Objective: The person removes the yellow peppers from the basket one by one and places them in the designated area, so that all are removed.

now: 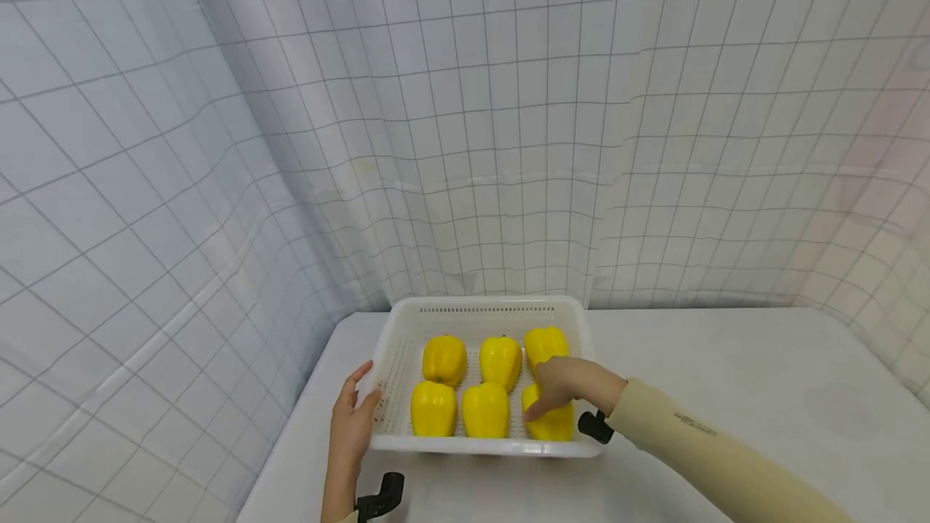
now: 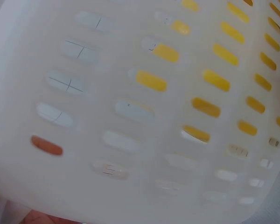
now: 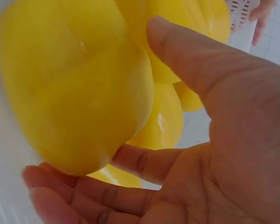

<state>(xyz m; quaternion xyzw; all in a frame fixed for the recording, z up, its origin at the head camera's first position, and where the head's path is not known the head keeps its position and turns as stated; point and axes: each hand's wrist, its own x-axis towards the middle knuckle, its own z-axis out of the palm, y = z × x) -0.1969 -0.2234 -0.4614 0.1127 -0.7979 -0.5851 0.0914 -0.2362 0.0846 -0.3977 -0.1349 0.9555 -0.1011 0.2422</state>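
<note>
A white perforated plastic basket (image 1: 483, 449) holds several yellow bell peppers (image 1: 486, 410) in two rows. At its left side my left hand (image 1: 352, 422) grips the rim, thumb toward the inside. The left wrist view is filled by the slotted basket wall (image 2: 144, 126), with one fingertip (image 2: 46, 145) showing through a slot. Inside the basket, my right hand (image 1: 563, 384) reaches over the near right bell pepper (image 1: 550, 424). In the right wrist view its fingers (image 3: 51, 184) touch the end of that pepper (image 3: 74, 93), while the thumb (image 3: 186, 51) stays apart from it.
The basket rests on a white-covered table (image 1: 705, 378). White curtains with a dark grid (image 1: 508, 144) hang behind and at both sides, close to the basket's back and left. Black wrist mounts (image 1: 596, 428) sit on both wrists, the right one near the basket's corner.
</note>
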